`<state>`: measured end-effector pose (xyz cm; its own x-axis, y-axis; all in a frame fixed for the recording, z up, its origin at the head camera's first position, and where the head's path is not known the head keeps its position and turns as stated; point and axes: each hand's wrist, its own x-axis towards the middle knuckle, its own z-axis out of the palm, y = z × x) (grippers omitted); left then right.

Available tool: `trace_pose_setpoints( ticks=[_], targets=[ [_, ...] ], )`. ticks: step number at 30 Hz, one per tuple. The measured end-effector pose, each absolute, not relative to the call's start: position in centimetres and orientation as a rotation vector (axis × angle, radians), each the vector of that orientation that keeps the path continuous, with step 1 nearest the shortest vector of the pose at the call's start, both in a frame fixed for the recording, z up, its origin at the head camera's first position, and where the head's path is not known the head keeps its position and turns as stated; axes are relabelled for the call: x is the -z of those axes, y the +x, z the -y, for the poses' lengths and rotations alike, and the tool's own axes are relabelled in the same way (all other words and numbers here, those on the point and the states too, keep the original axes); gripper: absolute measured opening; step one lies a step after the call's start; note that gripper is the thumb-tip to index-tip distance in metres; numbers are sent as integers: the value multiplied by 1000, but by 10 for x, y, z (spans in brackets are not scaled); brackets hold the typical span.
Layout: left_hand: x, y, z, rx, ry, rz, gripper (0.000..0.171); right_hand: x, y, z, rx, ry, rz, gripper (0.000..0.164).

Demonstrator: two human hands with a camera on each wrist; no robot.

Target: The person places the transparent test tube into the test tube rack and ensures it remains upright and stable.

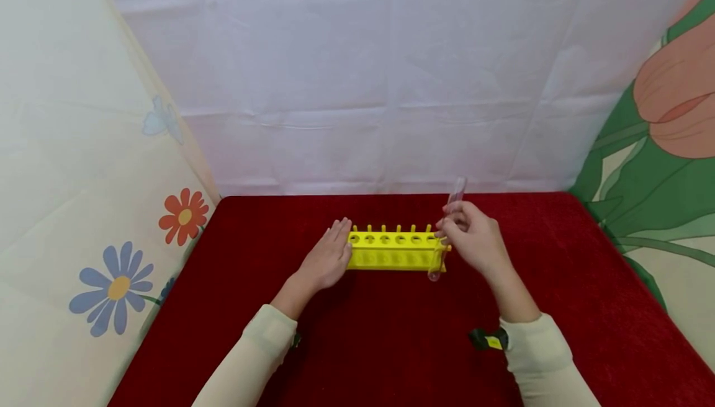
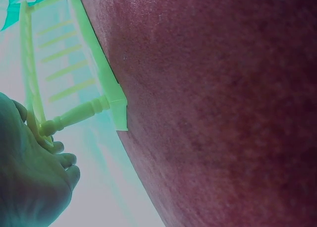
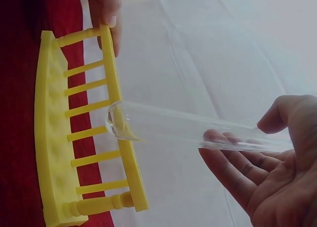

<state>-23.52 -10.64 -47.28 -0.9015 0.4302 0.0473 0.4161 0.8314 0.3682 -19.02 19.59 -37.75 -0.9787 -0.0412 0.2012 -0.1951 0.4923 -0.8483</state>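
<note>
A yellow test tube rack (image 1: 391,260) stands on the red cloth, with a row of round holes along its top board and several pegs behind. At its left end my left hand (image 1: 326,257) holds the top board, thumb on one side and fingers on the other. My right hand (image 1: 479,237) pinches a clear glass test tube (image 1: 457,191) between thumb and fingers, over the rack's right end. The tube is tilted. In the right wrist view its rounded bottom (image 3: 119,122) overlaps the edge of the top board, and its upper part lies among the fingers.
Red cloth (image 1: 380,345) covers the table. A white sheet (image 1: 357,84) hangs behind it, with flower-printed cloths at the left (image 1: 44,146) and right (image 1: 670,221). A dark strap piece (image 1: 486,339) shows by the right cuff.
</note>
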Motion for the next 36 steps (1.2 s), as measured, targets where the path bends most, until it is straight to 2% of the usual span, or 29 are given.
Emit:
trace_pose_setpoints(
  ticks=[36],
  targets=[
    [472,-234,107,-597,685,-2963,58,374,-197,-178,-1543,273,2539,26]
  ],
)
